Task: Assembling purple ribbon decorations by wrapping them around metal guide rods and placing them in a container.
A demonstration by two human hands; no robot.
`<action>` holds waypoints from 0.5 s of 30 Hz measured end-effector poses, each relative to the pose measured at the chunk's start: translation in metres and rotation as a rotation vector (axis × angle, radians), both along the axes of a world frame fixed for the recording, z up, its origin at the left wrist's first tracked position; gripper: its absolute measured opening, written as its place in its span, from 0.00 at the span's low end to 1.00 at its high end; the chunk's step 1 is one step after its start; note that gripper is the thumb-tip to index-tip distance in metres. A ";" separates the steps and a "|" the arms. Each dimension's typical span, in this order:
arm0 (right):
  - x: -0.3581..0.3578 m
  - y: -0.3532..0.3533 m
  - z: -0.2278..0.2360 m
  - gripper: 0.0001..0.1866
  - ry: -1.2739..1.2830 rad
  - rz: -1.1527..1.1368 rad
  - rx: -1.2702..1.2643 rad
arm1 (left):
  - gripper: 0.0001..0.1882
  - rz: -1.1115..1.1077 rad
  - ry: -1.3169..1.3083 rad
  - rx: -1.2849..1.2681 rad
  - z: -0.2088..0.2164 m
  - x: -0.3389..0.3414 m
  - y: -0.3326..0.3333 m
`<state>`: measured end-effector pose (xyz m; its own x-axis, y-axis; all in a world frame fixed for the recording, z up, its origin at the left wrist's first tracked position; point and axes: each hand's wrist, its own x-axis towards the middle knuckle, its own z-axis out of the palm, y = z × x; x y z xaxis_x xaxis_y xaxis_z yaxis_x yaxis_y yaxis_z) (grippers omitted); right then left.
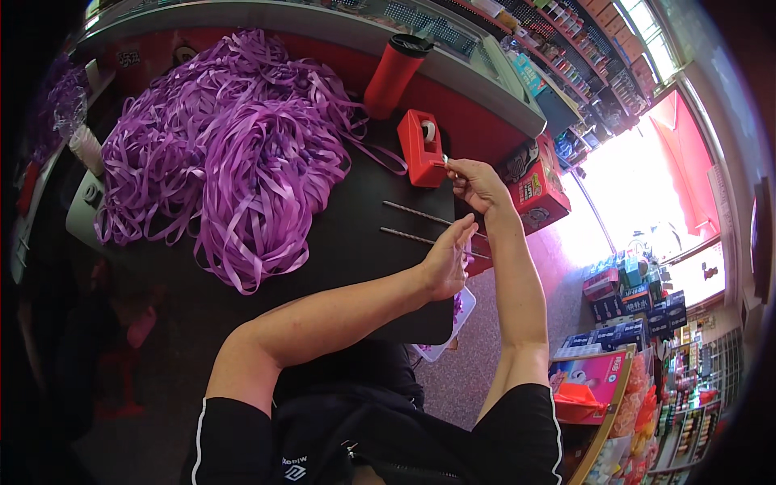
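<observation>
Head view: your right hand (480, 187) pinched narrow, left hand (446, 260) half-open; boxy red plastic tape dispenser (414, 149) likely stiff, hold its sides

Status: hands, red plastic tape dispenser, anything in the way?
Right hand at dispenser; left hand by two thin metal rods, contact unclear. Dispenser on black tabletop. Purple ribbon heap leftward, one strand trailing near dispenser.

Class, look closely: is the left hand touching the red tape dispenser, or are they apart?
Apart. The head view shows a strip of black tabletop between the left hand and the red tape dispenser.
</observation>
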<state>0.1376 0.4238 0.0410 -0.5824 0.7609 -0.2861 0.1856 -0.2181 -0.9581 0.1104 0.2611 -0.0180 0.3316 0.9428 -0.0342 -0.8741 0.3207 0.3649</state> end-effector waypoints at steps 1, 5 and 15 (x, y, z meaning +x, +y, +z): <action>0.001 0.000 -0.003 0.06 0.010 -0.016 -0.016 | 0.50 -0.002 0.007 0.011 0.000 0.000 0.000; 0.005 -0.003 -0.008 0.06 0.030 0.003 -0.003 | 0.50 -0.011 0.005 0.008 0.001 0.000 0.000; 0.002 -0.008 -0.026 0.06 0.060 -0.060 -0.013 | 0.43 0.016 0.034 -0.011 -0.007 0.001 0.005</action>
<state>0.1396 0.4158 0.0148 -0.5526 0.7911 -0.2622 0.1139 -0.2400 -0.9641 0.1118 0.2665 -0.0253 0.3146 0.9476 -0.0555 -0.8664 0.3106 0.3910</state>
